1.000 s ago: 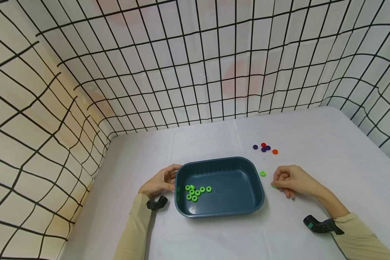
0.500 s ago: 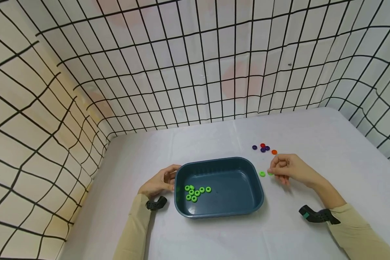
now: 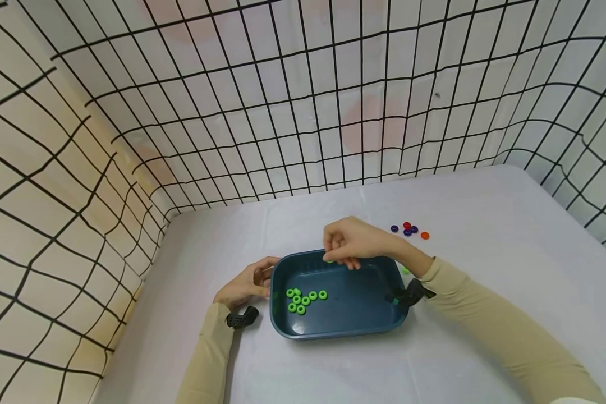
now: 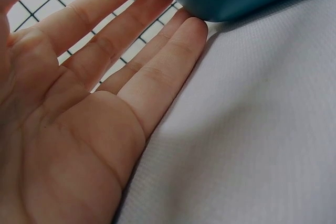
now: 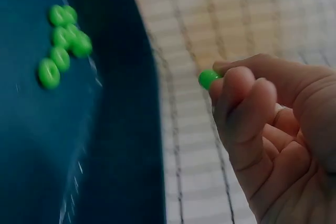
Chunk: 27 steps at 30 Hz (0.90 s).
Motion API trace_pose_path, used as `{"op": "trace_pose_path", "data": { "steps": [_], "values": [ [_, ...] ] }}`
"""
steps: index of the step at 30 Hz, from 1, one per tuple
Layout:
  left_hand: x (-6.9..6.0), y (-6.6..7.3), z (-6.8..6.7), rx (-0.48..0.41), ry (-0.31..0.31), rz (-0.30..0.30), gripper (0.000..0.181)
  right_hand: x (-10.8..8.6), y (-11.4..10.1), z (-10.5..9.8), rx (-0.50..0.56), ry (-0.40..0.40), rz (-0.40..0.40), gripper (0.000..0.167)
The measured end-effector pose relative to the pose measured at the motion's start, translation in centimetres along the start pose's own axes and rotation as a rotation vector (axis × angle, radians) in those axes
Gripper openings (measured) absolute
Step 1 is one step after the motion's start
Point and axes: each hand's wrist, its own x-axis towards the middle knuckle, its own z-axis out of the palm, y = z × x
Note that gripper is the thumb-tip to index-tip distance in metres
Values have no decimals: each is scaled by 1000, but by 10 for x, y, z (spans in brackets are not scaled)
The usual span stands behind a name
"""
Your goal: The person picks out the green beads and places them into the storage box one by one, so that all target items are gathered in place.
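Observation:
A dark blue tray (image 3: 353, 308) lies on the white table with several green rings (image 3: 296, 299) toward the left of its floor. My left hand (image 3: 244, 286) rests against the tray's left side; in the left wrist view its extended fingers (image 4: 157, 77) touch the outer wall. Above the tray's far rim, my right hand (image 3: 356, 241) pinches another green ring (image 5: 208, 78) between thumb and index finger, its other fingers curled. One more green ring (image 3: 405, 270) sits on the table right of the tray, partly hidden by the right forearm.
Beyond the right forearm lie purple rings (image 3: 407, 232), a red ring (image 3: 407, 225) and an orange ring (image 3: 425, 235). White walls with a black grid (image 3: 293, 118) enclose the table at the back and sides. A wrist camera (image 3: 409, 293) hangs over the tray's right end.
My right hand has picked up a green ring from the table and carried it left, over the tray's far rim. The left hand stays at the tray's left side.

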Motion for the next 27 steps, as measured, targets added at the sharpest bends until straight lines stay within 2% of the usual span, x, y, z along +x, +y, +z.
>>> {"op": "trace_pose_path", "data": {
  "steps": [5,10,14,17,27],
  "values": [
    [0,-1,0,11,-4,6,70,44,-6,35,-139,-164,-29,12],
    [-1,-3,-1,5,-24,23,67,65,-6,61,-245,-263,42,17],
    [-1,-4,-1,12,-22,22,66,72,-6,70,-311,-303,104,19],
    [0,-3,-2,16,-18,20,67,73,-6,74,-353,-322,121,21],
    [0,0,-1,7,-12,9,71,71,-5,79,-375,-353,170,20]
  ]
}}
